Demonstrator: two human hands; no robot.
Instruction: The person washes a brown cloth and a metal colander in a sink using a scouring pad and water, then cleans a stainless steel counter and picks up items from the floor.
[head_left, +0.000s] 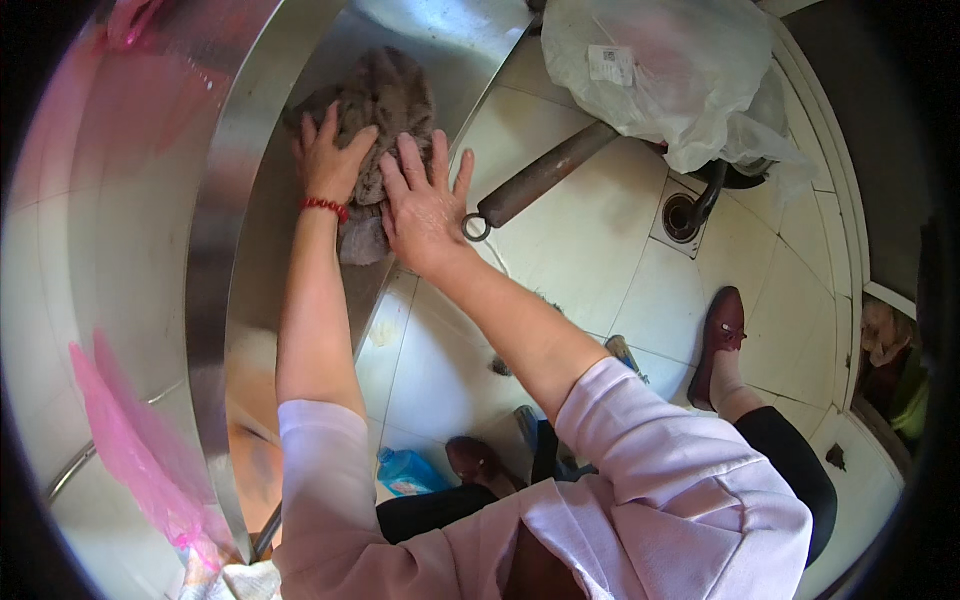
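A brown plush fabric piece (394, 90) with a greyish part at its near end lies bunched on a stainless steel surface (259, 300). My left hand (330, 161), wearing a red bead bracelet, rests on its left side with fingers and thumb spread. Flat and splayed, my right hand (426, 206) lies over the right side of the fabric, near the steel's edge. Both palms face down, and part of the fabric is hidden under them.
Right of the steel, a dark cylindrical handle (547, 172) with a ring end juts from under a translucent plastic bag (660, 67). A floor drain (681, 217) takes a black pipe. Below are a blue bottle (409, 472) and, left, a pink plastic bag (142, 442).
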